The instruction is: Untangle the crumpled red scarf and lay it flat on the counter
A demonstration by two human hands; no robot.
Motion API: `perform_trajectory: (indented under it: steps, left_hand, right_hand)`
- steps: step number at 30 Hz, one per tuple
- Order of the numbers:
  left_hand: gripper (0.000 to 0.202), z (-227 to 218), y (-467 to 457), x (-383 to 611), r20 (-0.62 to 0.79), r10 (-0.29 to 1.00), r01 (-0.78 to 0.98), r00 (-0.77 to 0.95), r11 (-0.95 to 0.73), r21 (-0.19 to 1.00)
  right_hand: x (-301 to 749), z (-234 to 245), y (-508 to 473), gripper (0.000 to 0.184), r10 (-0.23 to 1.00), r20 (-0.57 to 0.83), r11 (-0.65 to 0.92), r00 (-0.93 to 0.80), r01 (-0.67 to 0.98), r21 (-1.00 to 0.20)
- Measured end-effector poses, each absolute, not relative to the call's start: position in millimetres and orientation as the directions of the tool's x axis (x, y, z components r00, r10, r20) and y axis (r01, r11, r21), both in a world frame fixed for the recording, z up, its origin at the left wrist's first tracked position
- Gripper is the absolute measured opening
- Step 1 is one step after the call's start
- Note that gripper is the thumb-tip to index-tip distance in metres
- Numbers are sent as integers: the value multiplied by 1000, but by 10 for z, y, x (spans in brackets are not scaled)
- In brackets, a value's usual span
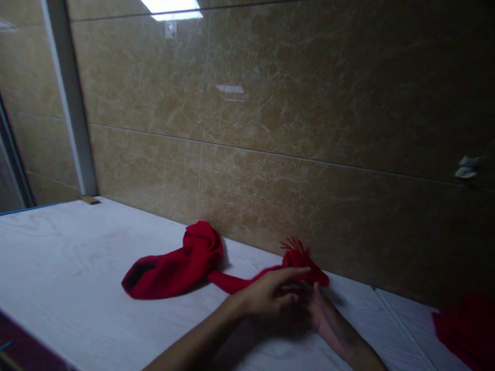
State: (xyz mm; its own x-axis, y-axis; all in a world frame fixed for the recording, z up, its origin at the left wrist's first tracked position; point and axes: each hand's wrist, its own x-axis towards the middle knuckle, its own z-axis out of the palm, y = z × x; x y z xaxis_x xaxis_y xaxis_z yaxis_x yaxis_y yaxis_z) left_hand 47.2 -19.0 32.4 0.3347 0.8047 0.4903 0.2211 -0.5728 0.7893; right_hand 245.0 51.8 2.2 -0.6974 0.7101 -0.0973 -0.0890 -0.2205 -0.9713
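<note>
A long red scarf (166, 273) lies bunched and twisted on the white tabletop, against the wall. Its narrow middle runs right to a crumpled end with thin fringe. My left hand (268, 293) is in front of that end, index finger stretched out across it and the other fingers loosely bent. Close beside it, my right hand (319, 312) has its thumb raised and its fingers reaching toward the left hand. Those fingers are in shadow and partly hidden. Both hands look open, with no cloth visibly gripped; whether they touch the scarf is unclear.
Another red cloth (467, 327) lies at the right edge of the white table (96, 237). A tan marbled tile wall (251, 180) rises behind. A small brown block (89, 199) sits at the far left corner, near a grey post (71, 103). A seam crosses the tabletop at right.
</note>
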Motion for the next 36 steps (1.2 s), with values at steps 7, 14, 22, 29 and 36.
perform_trajectory:
  steps: [7, 14, 22, 29, 36]
  left_hand:
    - [31, 350, -307, 657, 378, 859, 471, 346, -507, 722]
    - [32, 147, -71, 280, 333, 937, 845, 104, -260, 467]
    - [25, 67, -82, 374, 332, 922, 814, 200, -345, 467]
    - [23, 99, -104, 486, 328, 928, 811, 178, -327, 485]
    - [20, 112, -95, 443, 257, 948, 852, 190, -289, 437]
  right_hand:
    - [2440, 1, 624, 50, 897, -219, -298, -384, -158, -941]
    - [2418, -136, 679, 48, 957, -182, -224, -227, -178, -958]
    - [2436, -266, 793, 45, 960, -70, -82, -272, -31, -996]
    - [2424, -127, 717, 53, 935, 64, 81, -348, 35, -996]
    - [2385, -95, 660, 49, 880, 183, 229, -437, 55, -972]
